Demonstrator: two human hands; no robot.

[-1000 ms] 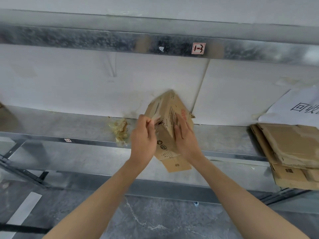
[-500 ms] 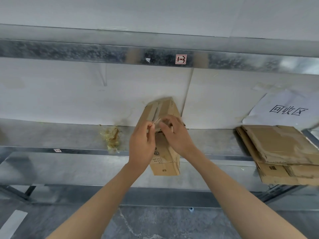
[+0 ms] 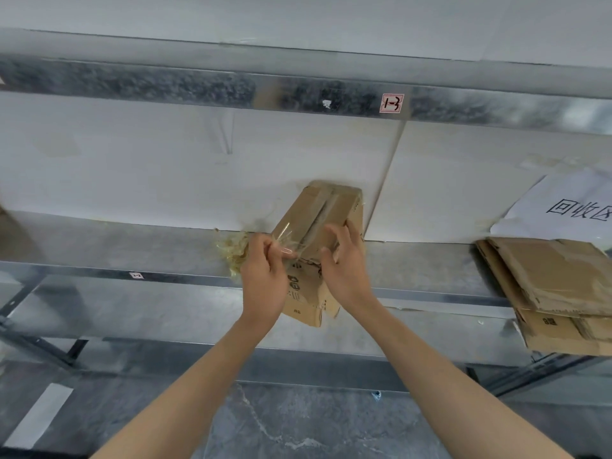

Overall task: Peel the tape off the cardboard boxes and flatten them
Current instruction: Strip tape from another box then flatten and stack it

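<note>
A small brown cardboard box [image 3: 326, 210] is held up in front of the metal shelf [image 3: 132, 246], one taped face turned toward me. My right hand [image 3: 344, 263] grips the box's right side with curled fingers. My left hand [image 3: 265, 279] pinches a strip of clear tape [image 3: 284, 238] that stretches from the box's seam toward the left. The box's lower part is hidden behind both hands.
A wad of peeled yellowish tape [image 3: 233, 251] lies on the shelf just left of my left hand. Flattened cardboard [image 3: 556, 293] is stacked at the shelf's right end under a white paper sign [image 3: 563, 210]. A metal beam [image 3: 298, 94] runs overhead.
The box has turned so its taped seam faces me. My left hand has pulled a strip of clear tape off toward the left. My right hand shifted to the box's right side.
</note>
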